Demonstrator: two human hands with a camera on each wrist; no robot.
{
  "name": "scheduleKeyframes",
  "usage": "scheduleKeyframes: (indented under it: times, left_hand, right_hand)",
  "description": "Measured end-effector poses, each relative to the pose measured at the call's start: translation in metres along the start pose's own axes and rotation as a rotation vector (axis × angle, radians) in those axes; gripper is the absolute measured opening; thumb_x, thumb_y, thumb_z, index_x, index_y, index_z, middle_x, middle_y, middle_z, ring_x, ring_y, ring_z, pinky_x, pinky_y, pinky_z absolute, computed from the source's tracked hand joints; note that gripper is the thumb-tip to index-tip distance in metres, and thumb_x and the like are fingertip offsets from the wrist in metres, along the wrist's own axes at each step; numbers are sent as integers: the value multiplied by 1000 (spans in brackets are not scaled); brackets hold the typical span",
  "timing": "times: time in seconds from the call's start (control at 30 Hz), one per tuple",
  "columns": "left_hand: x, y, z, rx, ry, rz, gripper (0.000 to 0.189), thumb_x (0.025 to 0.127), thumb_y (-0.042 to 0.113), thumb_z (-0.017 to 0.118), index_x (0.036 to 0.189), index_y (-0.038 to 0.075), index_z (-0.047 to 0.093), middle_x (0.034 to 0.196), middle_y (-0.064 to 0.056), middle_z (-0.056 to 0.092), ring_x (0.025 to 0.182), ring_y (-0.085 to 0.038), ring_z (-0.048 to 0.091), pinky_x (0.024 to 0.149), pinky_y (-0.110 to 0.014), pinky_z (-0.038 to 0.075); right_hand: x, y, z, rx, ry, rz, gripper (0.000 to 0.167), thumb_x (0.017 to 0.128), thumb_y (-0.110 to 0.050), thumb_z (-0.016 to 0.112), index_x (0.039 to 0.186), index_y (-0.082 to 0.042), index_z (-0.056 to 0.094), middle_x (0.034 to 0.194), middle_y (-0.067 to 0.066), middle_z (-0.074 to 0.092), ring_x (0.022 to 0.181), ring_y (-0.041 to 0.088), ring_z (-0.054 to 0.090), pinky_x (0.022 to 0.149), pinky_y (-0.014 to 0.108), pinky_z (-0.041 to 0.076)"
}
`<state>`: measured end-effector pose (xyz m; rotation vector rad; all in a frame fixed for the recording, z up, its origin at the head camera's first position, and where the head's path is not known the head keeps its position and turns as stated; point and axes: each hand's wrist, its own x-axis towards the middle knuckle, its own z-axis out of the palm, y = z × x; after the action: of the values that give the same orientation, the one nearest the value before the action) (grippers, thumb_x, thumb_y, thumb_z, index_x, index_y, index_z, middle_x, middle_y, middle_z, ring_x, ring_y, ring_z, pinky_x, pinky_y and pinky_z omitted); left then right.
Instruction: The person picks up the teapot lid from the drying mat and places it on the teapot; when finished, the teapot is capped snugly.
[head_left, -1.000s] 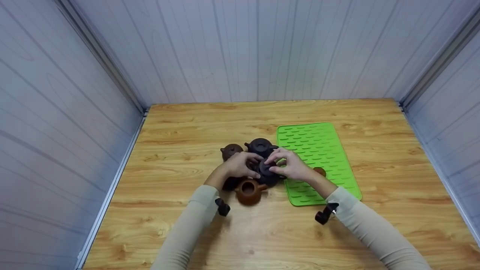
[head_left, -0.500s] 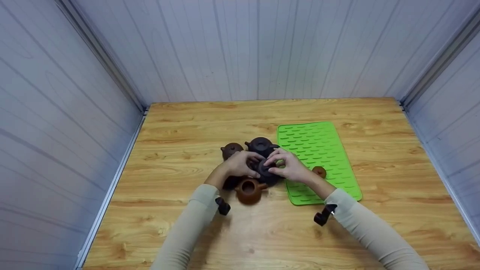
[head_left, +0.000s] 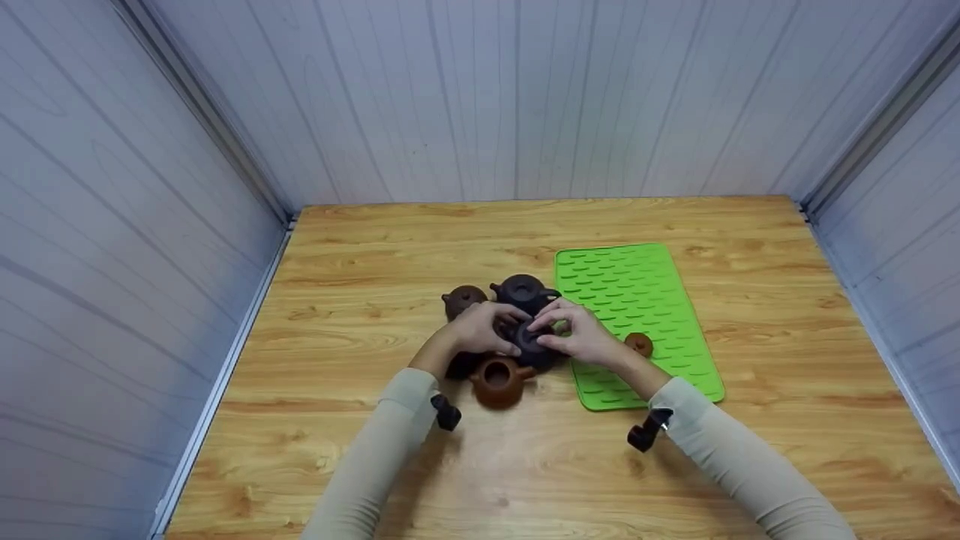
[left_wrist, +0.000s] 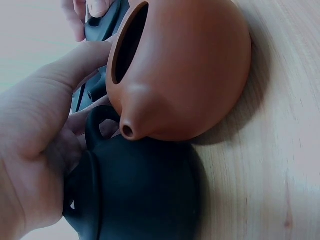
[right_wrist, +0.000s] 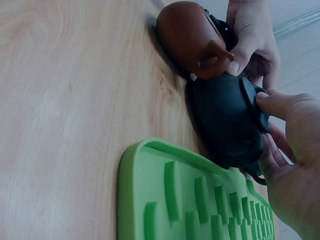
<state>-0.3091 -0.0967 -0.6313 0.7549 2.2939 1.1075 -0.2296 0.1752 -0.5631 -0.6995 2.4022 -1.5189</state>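
A dark teapot (head_left: 534,351) stands between my hands at the green mat's left edge. My left hand (head_left: 480,328) curls round its left side, thumb against its body (right_wrist: 227,117). My right hand (head_left: 579,334) pinches its lid (head_left: 531,335) from the right, thumb on the lid's rim (right_wrist: 248,92). Just in front stands an orange-brown teapot (head_left: 498,381) with no lid, its opening and spout showing in the left wrist view (left_wrist: 180,70). Under my left palm sits another dark teapot (left_wrist: 140,195).
A brown teapot (head_left: 462,300) and a further dark teapot (head_left: 522,290) stand just behind my hands. A small brown lid (head_left: 639,343) lies on the ribbed green mat (head_left: 645,289). The wooden table (head_left: 390,240) is walled on the left, back and right.
My right hand has shifted slightly left over the dark teapot's lid, leaving the small brown lid on the mat fully in sight. My left hand has stayed put.
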Motion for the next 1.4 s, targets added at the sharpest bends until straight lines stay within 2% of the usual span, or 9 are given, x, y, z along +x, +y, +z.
scheduleKeyframes:
  times: [0.33, 0.43, 0.57, 0.77, 0.87, 1.0, 1.07, 1.23, 1.4]
  left_hand:
    - [-2, 3, 1, 0, 0, -12, 67, 82, 43, 102, 143, 42, 75, 141, -11, 80, 136, -34, 73, 119, -59, 56]
    - [-4, 8, 1, 19, 2, -23, 66, 83, 40, 102, 143, 40, 75, 141, -10, 80, 137, -32, 73, 119, -56, 56]
    - [-10, 26, -2, 85, -3, -49, 65, 87, 36, 100, 147, 35, 74, 143, -7, 80, 138, -26, 73, 118, -48, 57]
    - [-20, 49, -10, 203, -23, -46, 64, 93, 33, 95, 151, 24, 72, 142, -9, 81, 136, -24, 75, 115, -41, 59]
    - [-31, 67, -17, 232, -16, -57, 61, 95, 31, 93, 151, 20, 72, 141, -10, 81, 133, -25, 76, 116, -41, 58]
    - [-53, 96, -25, 225, 33, -66, 55, 98, 24, 90, 149, 13, 73, 141, -14, 81, 129, -31, 78, 117, -48, 59]
    - [-61, 102, -26, 206, 73, -55, 53, 98, 21, 90, 147, 9, 74, 140, -18, 81, 127, -34, 79, 116, -51, 60]
    - [-80, 105, -24, 167, 188, 4, 45, 99, 14, 87, 140, 0, 75, 134, -23, 81, 121, -39, 80, 109, -54, 63]
    - [-99, 108, -23, 110, 287, 43, 44, 98, 11, 85, 140, -1, 75, 135, -24, 79, 123, -43, 77, 111, -57, 61]
  right_hand:
    - [-2, 0, 0, -11, -3, 9, 21, 101, -7, 83, 121, -4, 85, 132, 22, 70, 122, 17, 60, 100, 34, 56]
    - [-2, 1, 1, -9, -1, 7, 20, 101, -8, 83, 121, -4, 85, 132, 22, 70, 121, 17, 60, 99, 31, 55]
    - [-2, 1, 1, -7, 5, -1, 20, 101, -9, 84, 121, -4, 85, 131, 22, 71, 119, 16, 62, 95, 25, 54]
    - [-1, 2, 1, 0, 3, 4, 20, 102, -8, 83, 122, -5, 85, 131, 22, 71, 118, 16, 62, 95, 22, 54]
    - [-1, 2, 1, 11, 1, 11, 21, 102, -8, 83, 122, -5, 85, 131, 22, 70, 119, 18, 62, 96, 21, 54]
    - [-1, 3, 1, 19, 2, 23, 20, 102, -8, 83, 122, -5, 85, 131, 22, 71, 122, 22, 62, 97, 23, 55]
    - [0, 3, 1, 16, 5, 24, 20, 102, -7, 83, 122, -4, 85, 131, 22, 71, 122, 25, 63, 97, 25, 55]
    - [0, 0, 1, 6, 14, 27, 20, 101, -7, 83, 121, -4, 86, 132, 21, 72, 124, 28, 64, 100, 33, 57]
    - [-1, -1, 1, 6, 11, 29, 20, 101, -7, 83, 121, -4, 85, 132, 22, 72, 124, 26, 63, 102, 35, 57]
